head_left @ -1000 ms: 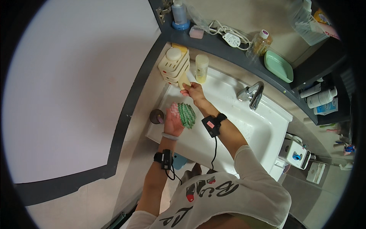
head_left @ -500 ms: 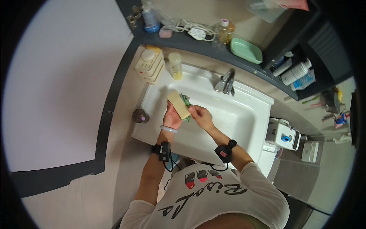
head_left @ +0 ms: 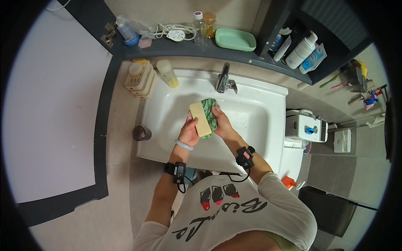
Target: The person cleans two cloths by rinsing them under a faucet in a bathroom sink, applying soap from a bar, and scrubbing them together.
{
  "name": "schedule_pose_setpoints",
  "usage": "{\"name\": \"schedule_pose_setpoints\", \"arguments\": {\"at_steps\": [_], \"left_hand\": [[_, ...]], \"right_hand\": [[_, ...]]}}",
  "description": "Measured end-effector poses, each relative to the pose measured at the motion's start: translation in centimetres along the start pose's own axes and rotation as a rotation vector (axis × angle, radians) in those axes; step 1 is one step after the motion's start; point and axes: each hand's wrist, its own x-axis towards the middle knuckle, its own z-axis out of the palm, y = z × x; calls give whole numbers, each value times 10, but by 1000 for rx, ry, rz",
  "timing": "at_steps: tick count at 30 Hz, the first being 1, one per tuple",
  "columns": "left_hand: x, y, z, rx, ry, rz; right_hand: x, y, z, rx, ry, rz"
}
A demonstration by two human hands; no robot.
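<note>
Over the white sink (head_left: 268, 138), my left hand (head_left: 189, 133) is closed round a long pale yellow bar of soap (head_left: 200, 119), thumb lying on its upper face. Right beside the bar, a crumpled green patterned cloth (head_left: 210, 109) is gripped by my right hand (head_left: 222, 122). The cloth touches the bar's right side and shows a little past its lower end. The fingers under both things are hidden.
A chrome faucet (head_left: 224, 78) rises behind the hands. Along the sink's left stand a yellow-capped bottle (head_left: 168, 74), a cream stacked box (head_left: 140, 79) and a dark cup (head_left: 141, 133). A dark shelf (head_left: 167, 49) above bears a green dish (head_left: 235, 40) and bottles.
The bar has turned more upright, and my left thumb now lies over it. More of the green cloth shows, spread in my right hand. The whole view has shifted with my head.
</note>
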Motion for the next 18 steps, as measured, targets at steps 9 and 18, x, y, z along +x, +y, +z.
{"name": "schedule_pose_setpoints", "arguments": {"at_steps": [9,18], "left_hand": [[12,-6,-9,87,71,7],[20,-20,4,67,110,136]], "right_hand": [[-23,26,11,-1617,-237,-811],[4,19,24,-1576,-210,-685]]}}
